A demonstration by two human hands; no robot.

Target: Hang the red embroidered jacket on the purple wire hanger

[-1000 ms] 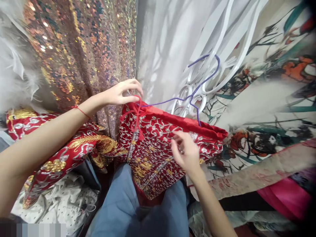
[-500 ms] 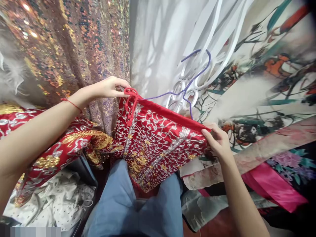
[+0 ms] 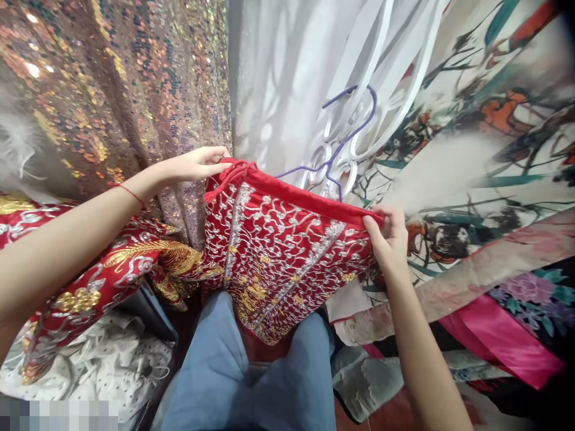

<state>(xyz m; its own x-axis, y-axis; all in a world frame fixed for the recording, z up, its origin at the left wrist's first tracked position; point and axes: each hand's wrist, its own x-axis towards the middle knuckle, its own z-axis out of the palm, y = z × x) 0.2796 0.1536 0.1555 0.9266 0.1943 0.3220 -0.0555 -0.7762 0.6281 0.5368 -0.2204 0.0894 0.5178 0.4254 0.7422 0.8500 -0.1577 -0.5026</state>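
Note:
A red garment (image 3: 287, 257) with silver and gold embroidery hangs spread between my hands, its plain red waistband running along the top. My left hand (image 3: 202, 163) is closed on the waistband's left end, beside a red drawstring (image 3: 231, 173). At the right end my right hand (image 3: 390, 239) pinches the band, thumb in front. Behind the waistband stands a purple hanger (image 3: 335, 157), its hook and part of its frame showing; the lower part is hidden by the cloth. Another red and gold embroidered garment (image 3: 130, 257) lies under my left forearm.
Sequined fabric (image 3: 157, 78) hangs at the back left, and white scrollwork (image 3: 381, 54) stands behind the hanger. Patterned cloth (image 3: 485, 197) hangs on the right, above pink satin (image 3: 498, 341). White dotted fabric (image 3: 108, 359) lies in a bin at lower left.
Both hands and the waistband have shifted slightly left in view, with the right hand a little higher. The drawstring ends now lie toward the left. The hanger appears slightly further left.

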